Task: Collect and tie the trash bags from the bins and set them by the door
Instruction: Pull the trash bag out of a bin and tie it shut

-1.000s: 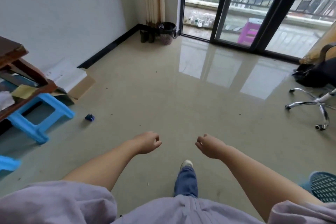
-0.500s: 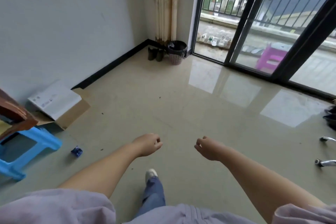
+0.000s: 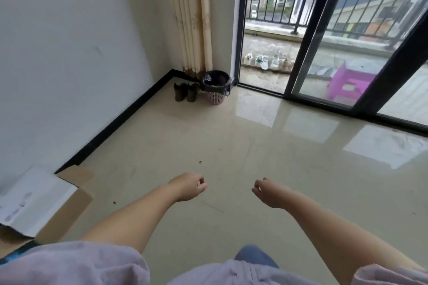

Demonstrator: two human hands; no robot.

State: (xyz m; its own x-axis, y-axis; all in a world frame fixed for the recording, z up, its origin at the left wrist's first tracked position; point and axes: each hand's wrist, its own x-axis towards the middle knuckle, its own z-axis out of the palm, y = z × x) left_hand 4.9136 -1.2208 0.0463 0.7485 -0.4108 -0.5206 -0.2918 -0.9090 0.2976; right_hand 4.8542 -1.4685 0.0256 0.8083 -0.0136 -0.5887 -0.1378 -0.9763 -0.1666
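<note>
Ahead, at about 12 o'clock from the person, a small pink perforated plastic bin (image 3: 216, 95) stands in the far corner of the room, lined with a black plastic trash bag (image 3: 215, 81) whose edge is folded out over the rim. That fold is probably what keeps the liner from slipping inside, so it will have to be peeled off the rim before the neck can be gathered and tied. The bin sits just beside a pair of dark boots (image 3: 186, 92) at its 9 o'clock, below the bundled cream curtain (image 3: 193, 16), and near the black-framed sliding glass door (image 3: 308, 37) at its 2 o'clock.

The 2 hands are held out low, well apart from the bin. The left hand (image 3: 188, 187) at 11 o'clock and the right hand (image 3: 269, 194) at 1 o'clock both hang with fingers loosely curled, holding nothing, as suits someone walking toward a target. Whether the bag holds much rubbish cannot be told from here; it is too far off.

A flattened brown cardboard box with a white sheet (image 3: 37, 201) lies at 9 o'clock by the wall. Judging by this, the collecting of this bag is not yet begun.
</note>
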